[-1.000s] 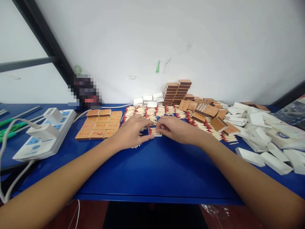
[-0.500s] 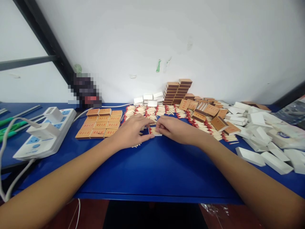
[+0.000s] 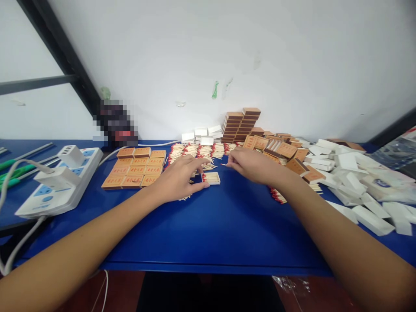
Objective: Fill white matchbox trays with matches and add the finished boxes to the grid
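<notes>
A small white matchbox tray (image 3: pixel 211 183) holding red-tipped matches lies on the blue table. My left hand (image 3: pixel 182 177) curves around its left end, thumb at the near edge and forefinger arched above the far side. My right hand (image 3: pixel 248 164) is to the right of the tray and apart from it, its fingertips pinched on a single match (image 3: pixel 223 164) with the head pointing left. Behind both hands spreads a row of loose match piles (image 3: pixel 203 150), partly hidden by the hands.
Orange matchboxes (image 3: pixel 131 170) stand in rows at the left, beside a white power strip (image 3: pixel 86 173). A tall matchbox stack (image 3: pixel 238 125) is near the wall. Loose matchbox sleeves (image 3: pixel 287 149) and a heap of white trays (image 3: pixel 372 219) lie at the right.
My right hand has moved from the tray to the right and slightly back, now with a match in its fingertips. More of the tray shows. My left hand stays at its place.
</notes>
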Demonstrator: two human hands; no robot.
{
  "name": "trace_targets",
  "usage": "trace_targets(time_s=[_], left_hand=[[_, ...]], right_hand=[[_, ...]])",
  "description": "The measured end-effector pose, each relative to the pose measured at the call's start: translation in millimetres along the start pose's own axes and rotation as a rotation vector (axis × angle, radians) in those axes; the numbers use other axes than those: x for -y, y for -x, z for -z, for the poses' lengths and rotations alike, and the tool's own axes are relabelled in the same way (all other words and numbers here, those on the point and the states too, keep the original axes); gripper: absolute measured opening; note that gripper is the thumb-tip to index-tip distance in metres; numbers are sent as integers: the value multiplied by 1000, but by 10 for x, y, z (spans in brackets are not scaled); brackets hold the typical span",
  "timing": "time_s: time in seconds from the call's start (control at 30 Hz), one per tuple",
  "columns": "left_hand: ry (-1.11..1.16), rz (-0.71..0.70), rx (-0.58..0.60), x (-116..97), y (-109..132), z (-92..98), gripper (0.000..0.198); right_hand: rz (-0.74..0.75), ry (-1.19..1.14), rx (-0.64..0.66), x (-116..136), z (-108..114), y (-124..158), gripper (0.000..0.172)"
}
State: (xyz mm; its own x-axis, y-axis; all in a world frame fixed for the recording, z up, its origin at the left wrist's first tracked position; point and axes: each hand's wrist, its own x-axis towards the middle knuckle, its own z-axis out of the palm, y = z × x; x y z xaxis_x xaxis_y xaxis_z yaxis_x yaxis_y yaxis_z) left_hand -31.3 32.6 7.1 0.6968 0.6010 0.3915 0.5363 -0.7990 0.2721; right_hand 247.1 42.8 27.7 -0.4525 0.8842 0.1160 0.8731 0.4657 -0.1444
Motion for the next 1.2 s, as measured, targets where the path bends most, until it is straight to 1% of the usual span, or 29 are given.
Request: trace_targets(time_s=[0.07,0.1,0.17,0.23,0.3,0.37,0.5,0.7,0.8,1.0,1.2], left_hand=[[-3,3,-10,2,-2,-2,60],[-2,-1,-15,3,-6,-2,58],[1,-30,-7,4,-22,1,43],[0,-71,14,3,-40,8,28],[-7,-93,25,2,-53,16,24],[-13,-91,23,4,-56,19,24],[-9,-78,0,16,-40,4,27],[-8,-70,-27,3,-31,-1,38],[-12,-72,-31,-3,-28,2,42],[-11,-49,-20,-5,-16,-5,46],[4,-45,-11,-9,-18,0,46]], right_hand=[[-14,22,4,-3,1,-4,17],[-9,7,-15,34,7,-2,16],[35,-72,-66,161,24,8,16],[109,-184,-86,302,28,24,15],[162,-255,-66,400,1,37,13],[170,-276,-26,437,-51,42,12],[149,-280,31,412,-136,31,14],[112,-280,54,391,-130,19,17],[123,-299,57,380,-133,16,16],[124,-289,54,355,-138,17,15],[148,-280,61,377,-114,37,18]])
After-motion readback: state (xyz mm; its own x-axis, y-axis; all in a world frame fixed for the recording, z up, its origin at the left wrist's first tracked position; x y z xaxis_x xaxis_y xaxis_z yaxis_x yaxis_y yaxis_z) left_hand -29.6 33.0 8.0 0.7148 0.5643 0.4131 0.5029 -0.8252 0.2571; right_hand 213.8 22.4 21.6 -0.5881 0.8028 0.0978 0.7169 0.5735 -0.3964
